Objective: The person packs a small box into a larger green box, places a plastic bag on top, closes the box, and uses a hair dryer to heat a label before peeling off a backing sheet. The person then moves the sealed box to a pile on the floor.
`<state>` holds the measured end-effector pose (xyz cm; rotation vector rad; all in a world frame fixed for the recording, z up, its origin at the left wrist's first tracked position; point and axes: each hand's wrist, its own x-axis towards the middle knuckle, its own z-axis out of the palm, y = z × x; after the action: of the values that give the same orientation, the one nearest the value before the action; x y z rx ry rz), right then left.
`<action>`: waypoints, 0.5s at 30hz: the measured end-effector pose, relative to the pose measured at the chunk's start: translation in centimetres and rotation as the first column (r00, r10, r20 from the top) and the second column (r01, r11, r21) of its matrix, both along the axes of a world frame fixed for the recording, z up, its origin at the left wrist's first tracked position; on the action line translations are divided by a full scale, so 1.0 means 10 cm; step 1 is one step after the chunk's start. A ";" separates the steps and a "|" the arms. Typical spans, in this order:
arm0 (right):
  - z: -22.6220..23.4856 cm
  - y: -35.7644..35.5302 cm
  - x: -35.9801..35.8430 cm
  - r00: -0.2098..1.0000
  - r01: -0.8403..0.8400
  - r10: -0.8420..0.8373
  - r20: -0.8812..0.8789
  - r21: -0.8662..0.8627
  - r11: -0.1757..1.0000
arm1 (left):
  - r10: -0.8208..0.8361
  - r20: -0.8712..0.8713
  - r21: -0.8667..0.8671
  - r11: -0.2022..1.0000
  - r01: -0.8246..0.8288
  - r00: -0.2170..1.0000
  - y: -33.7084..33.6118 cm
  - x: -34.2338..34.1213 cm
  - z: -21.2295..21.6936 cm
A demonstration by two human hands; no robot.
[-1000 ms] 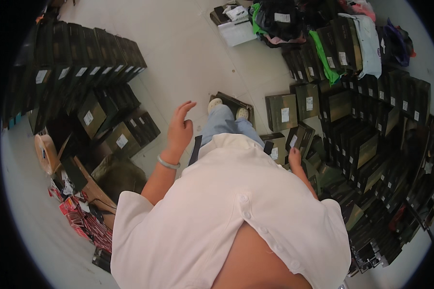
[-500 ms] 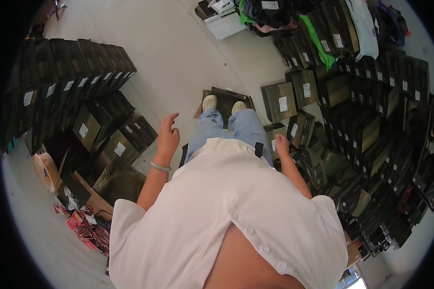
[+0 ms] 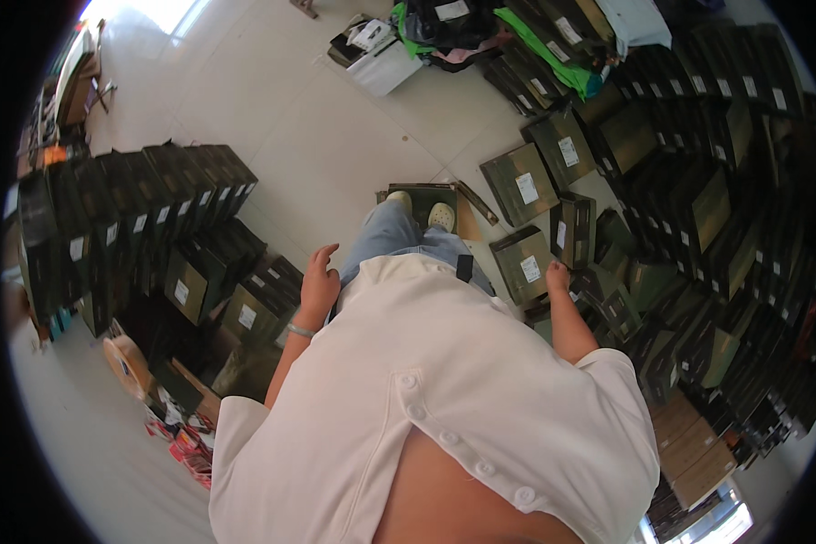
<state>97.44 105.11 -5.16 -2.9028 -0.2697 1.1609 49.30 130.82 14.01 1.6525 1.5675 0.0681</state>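
My left hand (image 3: 320, 283) hangs at my left side, fingers stretched and a little apart, holding nothing. A pale bangle (image 3: 301, 330) circles that wrist. My right hand (image 3: 558, 276) is out to my right with its fingers curled in, and I see nothing in it. The nearest thing to it is a dark green box (image 3: 522, 265) with a white label. Below me, my cream clogs (image 3: 442, 216) are at an open, flattish dark green box (image 3: 462, 192) on the floor; whether they stand inside it I cannot tell.
Rows of dark boxes (image 3: 145, 195) are stacked on the left, above a tape roll (image 3: 127, 365). Many more stacked boxes (image 3: 689, 208) fill the right. Bags and garments (image 3: 453, 27) lie at the far side beside a white container (image 3: 383, 68). Brown cartons (image 3: 694, 449) stand behind on the right.
My view has turned and shifted, bringing a bright window area in at the far left. My right hand has moved outward beside the boxes. My feet have shifted at the open box.
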 end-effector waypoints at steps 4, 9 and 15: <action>-0.35 -0.47 -0.35 0.998 -0.029 0.025 0.056 0.063 0.998 | -0.125 0.046 0.001 0.992 0.125 0.991 0.46 0.21 0.03; -0.32 -0.48 -0.96 0.990 0.130 -0.134 0.033 0.107 0.986 | -0.345 0.066 0.040 0.939 0.343 0.936 1.14 0.52 -0.32; -0.35 -1.09 -1.60 0.966 -0.252 0.228 -0.125 -0.233 0.939 | -0.450 0.073 0.046 0.893 0.447 0.890 1.75 0.91 -0.41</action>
<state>81.47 94.18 -8.64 -3.0801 -0.5287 1.4640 58.36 148.29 9.92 1.9703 1.0932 -0.0858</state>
